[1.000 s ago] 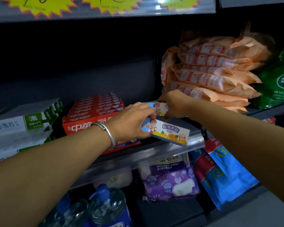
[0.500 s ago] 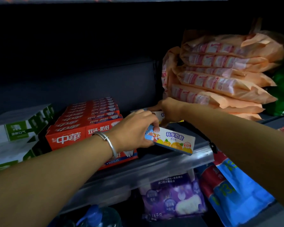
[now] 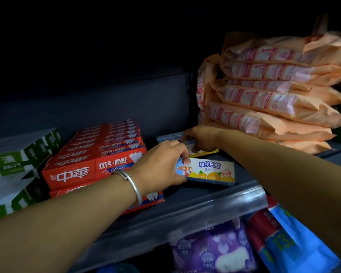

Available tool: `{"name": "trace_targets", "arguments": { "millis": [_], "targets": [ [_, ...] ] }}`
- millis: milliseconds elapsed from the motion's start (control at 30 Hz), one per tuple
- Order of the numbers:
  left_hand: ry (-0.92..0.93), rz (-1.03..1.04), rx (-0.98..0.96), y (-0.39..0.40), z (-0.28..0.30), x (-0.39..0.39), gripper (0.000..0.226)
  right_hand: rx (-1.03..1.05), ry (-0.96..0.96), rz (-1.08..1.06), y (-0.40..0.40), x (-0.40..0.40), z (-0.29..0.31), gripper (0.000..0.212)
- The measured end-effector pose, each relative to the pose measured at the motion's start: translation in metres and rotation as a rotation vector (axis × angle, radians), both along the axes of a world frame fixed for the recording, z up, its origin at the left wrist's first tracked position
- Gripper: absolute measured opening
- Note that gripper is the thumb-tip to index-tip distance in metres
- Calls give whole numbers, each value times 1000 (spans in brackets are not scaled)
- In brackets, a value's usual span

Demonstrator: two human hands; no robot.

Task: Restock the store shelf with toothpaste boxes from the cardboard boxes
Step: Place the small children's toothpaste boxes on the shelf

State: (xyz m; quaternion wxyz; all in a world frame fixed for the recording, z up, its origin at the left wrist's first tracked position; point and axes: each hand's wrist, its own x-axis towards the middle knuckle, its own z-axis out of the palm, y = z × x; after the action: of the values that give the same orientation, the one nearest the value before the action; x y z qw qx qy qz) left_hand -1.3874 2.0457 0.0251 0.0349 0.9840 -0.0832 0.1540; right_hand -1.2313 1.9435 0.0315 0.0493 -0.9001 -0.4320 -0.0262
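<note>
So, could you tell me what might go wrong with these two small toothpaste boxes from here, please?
1. The front kids' toothpaste box, gripped by the left hand, sits close to the shelf lip; a careless release might let it slide off.
2. The right hand works on the rear box just under the stack of orange packs; bumping it could topple them.
3. The dim light may hide a crooked row.

Left hand (image 3: 161,164): grips the left end of a small toothpaste box (image 3: 209,171) standing on the shelf (image 3: 215,201).
Right hand (image 3: 200,137): holds a second box (image 3: 203,152) just behind the first.
Left of them: stacked red boxes (image 3: 95,154), then green-and-white boxes (image 3: 18,154).
Right: piled orange packs (image 3: 274,91).
Wrist: silver bangle (image 3: 133,184).
</note>
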Motion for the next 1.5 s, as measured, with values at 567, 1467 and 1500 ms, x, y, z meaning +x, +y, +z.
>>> {"name": "trace_targets", "arguments": {
  "millis": [567,1467,1500],
  "targets": [
    [58,113,29,-7,1,8,47,51,-187,-76,19,1,-6,33],
    [34,144,24,-13,1,10,47,91,241,0,4,-24,13,23],
    [22,151,27,-13,1,10,47,79,323,-10,-1,-28,15,22]
  ]
}}
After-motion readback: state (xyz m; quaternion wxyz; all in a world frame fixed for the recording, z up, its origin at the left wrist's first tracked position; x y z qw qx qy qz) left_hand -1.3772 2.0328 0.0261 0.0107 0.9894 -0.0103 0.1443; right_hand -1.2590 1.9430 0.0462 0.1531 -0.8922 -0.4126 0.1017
